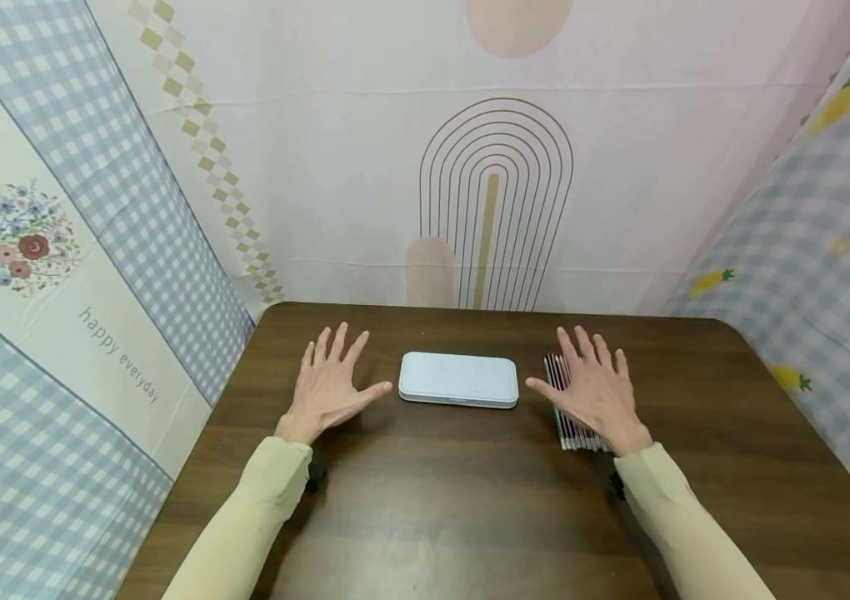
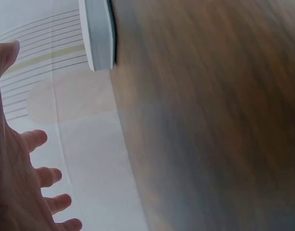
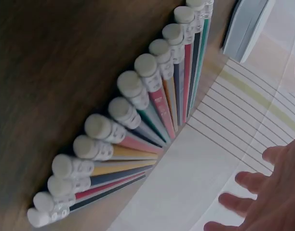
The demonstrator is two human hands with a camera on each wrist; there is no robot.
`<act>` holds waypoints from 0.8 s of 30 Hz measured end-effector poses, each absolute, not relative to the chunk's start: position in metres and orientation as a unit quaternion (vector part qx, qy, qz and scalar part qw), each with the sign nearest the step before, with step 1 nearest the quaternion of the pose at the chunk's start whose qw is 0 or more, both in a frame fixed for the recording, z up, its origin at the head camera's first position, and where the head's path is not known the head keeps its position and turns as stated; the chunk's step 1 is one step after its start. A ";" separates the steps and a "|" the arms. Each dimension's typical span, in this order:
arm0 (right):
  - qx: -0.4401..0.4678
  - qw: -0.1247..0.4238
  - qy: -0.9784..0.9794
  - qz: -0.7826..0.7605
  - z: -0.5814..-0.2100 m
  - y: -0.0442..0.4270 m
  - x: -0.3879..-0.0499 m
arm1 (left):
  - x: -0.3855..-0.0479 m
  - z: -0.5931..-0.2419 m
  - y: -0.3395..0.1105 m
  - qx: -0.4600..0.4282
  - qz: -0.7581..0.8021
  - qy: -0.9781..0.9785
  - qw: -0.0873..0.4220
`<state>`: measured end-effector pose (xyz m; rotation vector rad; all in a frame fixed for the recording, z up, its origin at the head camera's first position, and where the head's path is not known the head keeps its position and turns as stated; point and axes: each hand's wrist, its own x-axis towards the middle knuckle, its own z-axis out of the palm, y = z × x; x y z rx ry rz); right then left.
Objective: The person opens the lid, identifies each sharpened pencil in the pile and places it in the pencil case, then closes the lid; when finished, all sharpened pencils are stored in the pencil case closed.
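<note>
A closed white pencil case [image 1: 458, 379] lies flat on the table between the two hands. My left hand [image 1: 326, 387] hovers to its left with fingers spread, holding nothing. On the other side my right hand [image 1: 592, 390] is spread above a row of pencils [image 1: 560, 375] and hides part of them. In the right wrist view the pencils [image 3: 159, 91] show white eraser ends, with barrels in red, green, yellow and dark colours. The left wrist view catches the end of the pencil case [image 2: 97, 33] beyond the left thumb.
The dark wooden table [image 1: 425, 500] has rounded far corners. A pale printed cloth [image 1: 350, 183] hangs behind it. Checked cloths hang at the left [image 1: 125, 142] and the right [image 1: 792, 258].
</note>
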<state>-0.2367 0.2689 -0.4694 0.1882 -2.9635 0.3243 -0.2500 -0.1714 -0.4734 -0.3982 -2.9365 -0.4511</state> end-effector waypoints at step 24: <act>0.313 0.154 -0.934 0.072 -0.482 0.175 -0.231 | -0.267 -0.489 -0.134 -0.173 -0.297 -0.938 -0.038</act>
